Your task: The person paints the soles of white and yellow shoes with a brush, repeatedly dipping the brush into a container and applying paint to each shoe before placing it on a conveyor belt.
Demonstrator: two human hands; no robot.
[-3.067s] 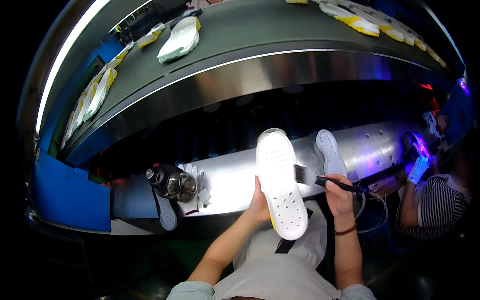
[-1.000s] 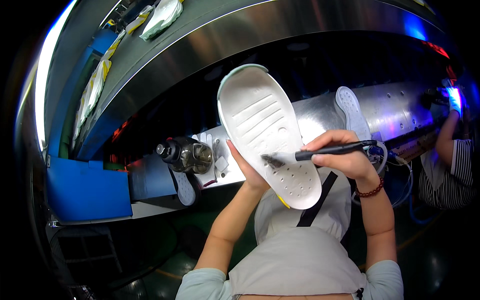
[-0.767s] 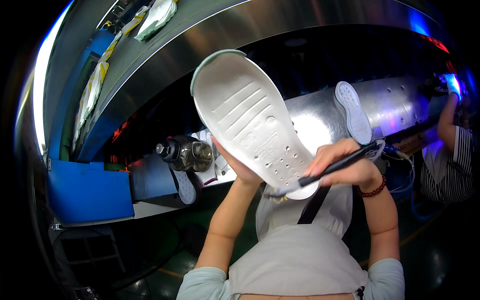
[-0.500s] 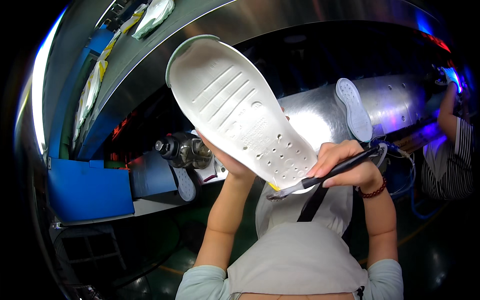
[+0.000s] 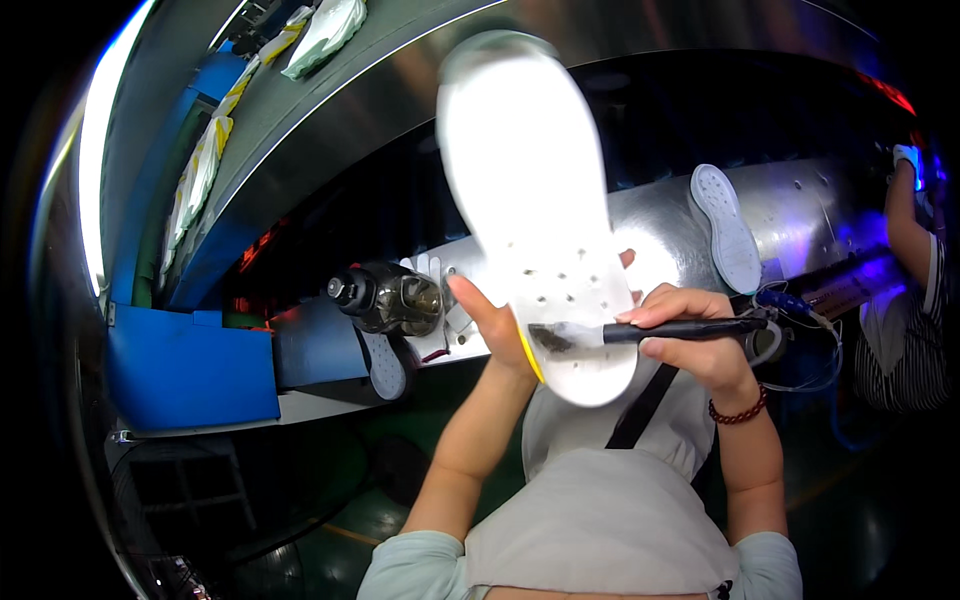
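Observation:
My left hand (image 5: 497, 328) grips a white shoe sole (image 5: 530, 190) by its lower end, tread side toward me, its toe pointing up. A yellow edge shows where my thumb presses. My right hand (image 5: 700, 335) holds a black-handled brush (image 5: 640, 332) lying level, with the bristles on the heel part of the sole.
A metal bench (image 5: 800, 215) runs in front of me with another white sole (image 5: 727, 228) on it. A dark bottle (image 5: 385, 297) sits on a mount at left, above a blue box (image 5: 190, 375). Soles (image 5: 325, 30) ride a conveyor above. Another person (image 5: 905, 260) works at right.
I have turned the sole more upright, with its toe swinging from upper left to straight up. The brush has gone from the sole's lower rim onto its heel area.

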